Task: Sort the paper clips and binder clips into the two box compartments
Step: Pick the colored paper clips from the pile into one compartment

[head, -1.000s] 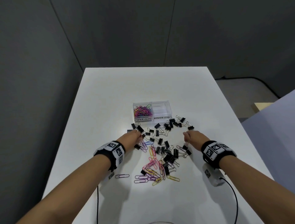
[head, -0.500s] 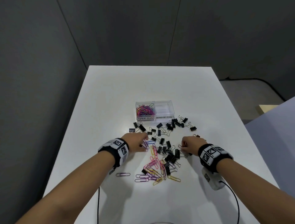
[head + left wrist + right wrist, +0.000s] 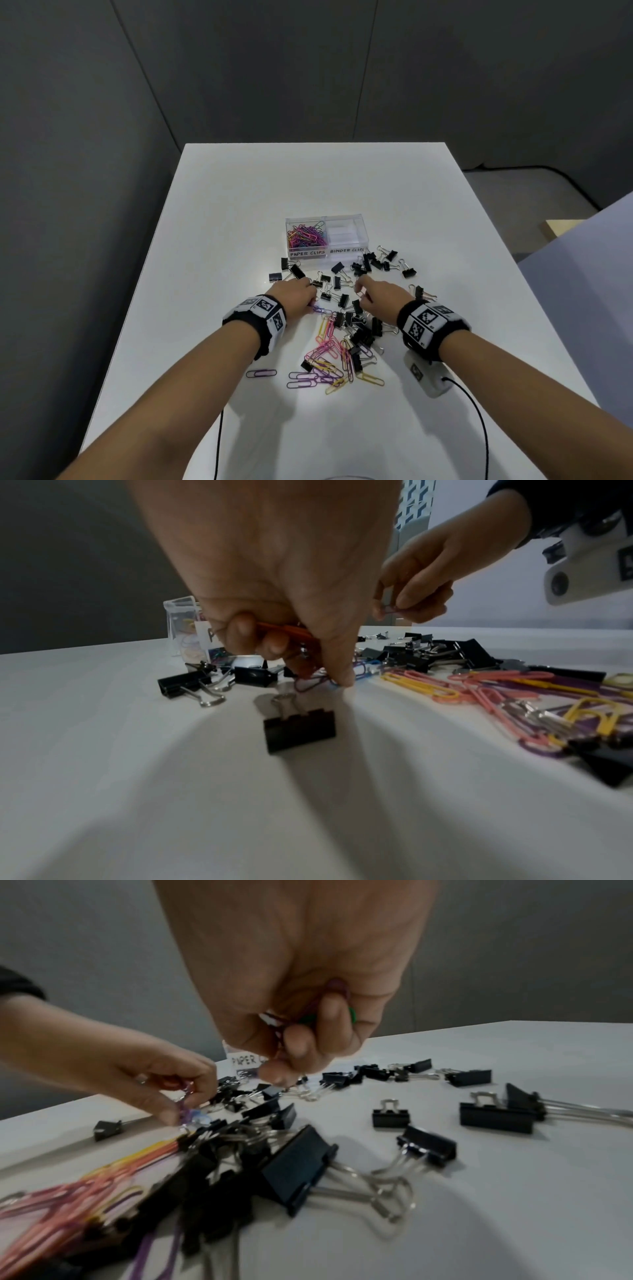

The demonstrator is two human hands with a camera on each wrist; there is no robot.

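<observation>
Desk is carrying the box far of the pile; my left hand is pinching paper clips, my right hand likewise. Binder clips are tangling nearby, so I'm risking dragging one along.

White table with clear 2-compartment box, scattered black binder clips, coloured paper clips.

Black binder clips w/ silver handles, pink/yellow/purple paper clips on white surface; orange clips under left fingers, purple & green betw. right fingers; wristbands b/w checked.
</observation>
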